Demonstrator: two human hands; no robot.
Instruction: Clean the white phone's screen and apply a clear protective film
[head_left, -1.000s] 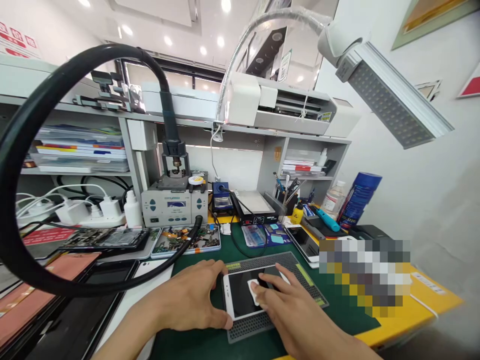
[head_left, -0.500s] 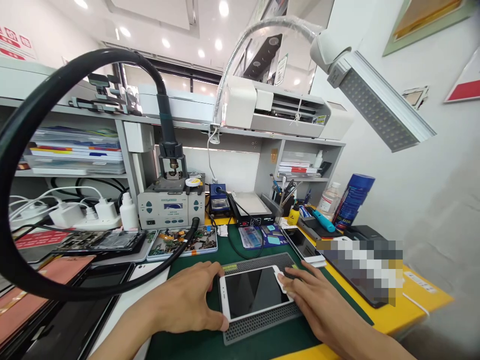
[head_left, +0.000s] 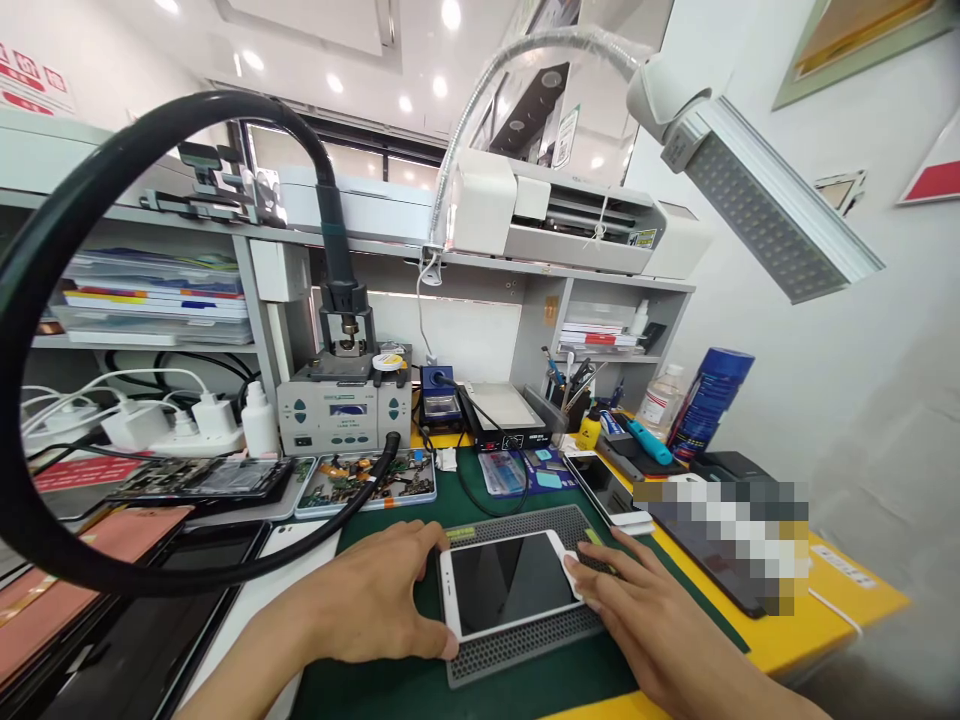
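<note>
A white smartphone point(head_left: 510, 585) with a dark screen lies face up on a grey honeycomb-patterned mat point(head_left: 517, 642). My left hand point(head_left: 375, 590) spans its left end, with the thumb at the near corner and the fingers at the far one. At the opposite end, my right hand point(head_left: 637, 610) pinches a small flat white piece point(head_left: 571, 562) against the phone's right edge. Whether that piece is cloth, paper or plastic I cannot tell. Some of the right fingers stretch out over the mat.
Behind the mat lie a second white phone point(head_left: 609, 492) and a tray of small parts point(head_left: 367, 490). A hot-air station point(head_left: 341, 415) stands back left, its black hose point(head_left: 67, 220) looping across the left side. Several phone parts point(head_left: 187, 590) lie left; a dark phone point(head_left: 709, 560) lies right.
My right hand and the white piece have shifted slightly right and toward me along the phone's end. The left hand keeps its hold, and the phone stays in place.
</note>
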